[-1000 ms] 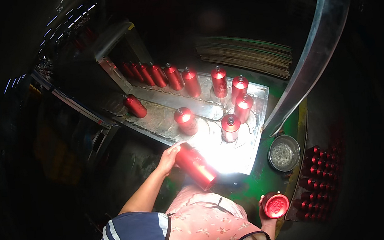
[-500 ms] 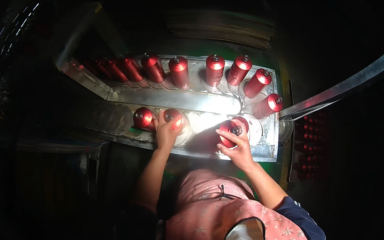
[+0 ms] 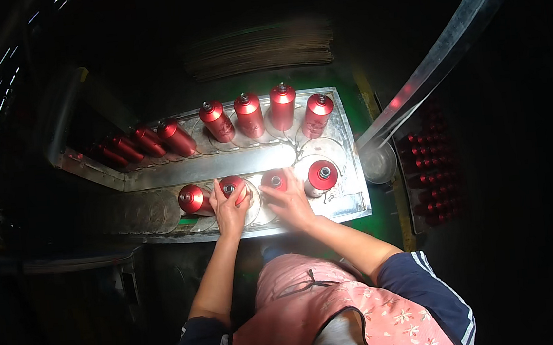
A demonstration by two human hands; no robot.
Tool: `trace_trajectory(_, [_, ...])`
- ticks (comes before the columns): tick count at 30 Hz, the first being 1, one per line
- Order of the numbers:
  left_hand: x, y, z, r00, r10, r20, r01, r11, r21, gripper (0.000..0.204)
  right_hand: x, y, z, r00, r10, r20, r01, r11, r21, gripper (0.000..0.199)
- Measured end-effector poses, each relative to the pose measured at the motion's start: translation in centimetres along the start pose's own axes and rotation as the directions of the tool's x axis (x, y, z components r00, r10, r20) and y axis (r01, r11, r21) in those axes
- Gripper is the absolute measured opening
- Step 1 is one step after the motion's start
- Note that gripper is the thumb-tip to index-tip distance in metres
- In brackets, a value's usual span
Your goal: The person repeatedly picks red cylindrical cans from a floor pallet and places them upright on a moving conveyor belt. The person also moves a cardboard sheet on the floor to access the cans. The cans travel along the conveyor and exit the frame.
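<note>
Red metallic bottles with narrow necks stand on round discs of a metal conveyor. My left hand [image 3: 230, 216] is closed round one red bottle [image 3: 230, 184], thumb and fingers on either side of its shoulder. Just right of it, my right hand [image 3: 295, 207] has its fingers round another red bottle [image 3: 276, 179] and partly covers it; this hand is slightly blurred. Left of my left hand leans a third red bottle [image 3: 192, 197]. A further bottle [image 3: 322, 176] stands upright to the right of my right hand, untouched.
Several red bottles [image 3: 248, 116] line the conveyor's far lane, behind a metal divider [image 3: 210, 167]. A metal rail [image 3: 434, 60] rises at the right. Beyond it, many red bottles [image 3: 431, 178] stand in rows. Stacked flat sheets [image 3: 259, 50] lie at the back.
My right hand and its bottle are now closer to my left hand, which still grips its bottle. The bottles on the far lane have shifted round the right end. The view has turned.
</note>
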State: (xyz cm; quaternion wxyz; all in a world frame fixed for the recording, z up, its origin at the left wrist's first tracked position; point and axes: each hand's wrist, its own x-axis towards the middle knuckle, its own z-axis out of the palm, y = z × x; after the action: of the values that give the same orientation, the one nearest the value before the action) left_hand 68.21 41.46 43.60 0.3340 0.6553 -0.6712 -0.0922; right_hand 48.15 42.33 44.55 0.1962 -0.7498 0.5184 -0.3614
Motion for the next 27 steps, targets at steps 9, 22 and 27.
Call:
trace_trajectory(9, [-9.1, 21.7, 6.1, 0.998, -0.042, -0.045, 0.012, 0.85, -0.527, 0.023, -16.2, 12.2, -24.8, 0.967, 0.147, -0.206, -0.028, 0.872, 0.49, 0.023])
trace_trajectory(22, [-8.0, 47.4, 34.4, 0.433, 0.206, 0.877, 0.462, 0.785, -0.412, 0.019, -39.6, 36.6, -38.1, 0.361, 0.891, -0.276, -0.519, 0.438, 0.734, 0.031])
trace_trajectory(27, [-8.2, 52.7, 51.4, 0.2, 0.243, 0.949, 0.106, 0.958, -0.268, 0.036, -56.5, 42.1, -33.4, 0.151, 0.92, -0.362, -0.57, 0.38, 0.729, 0.037])
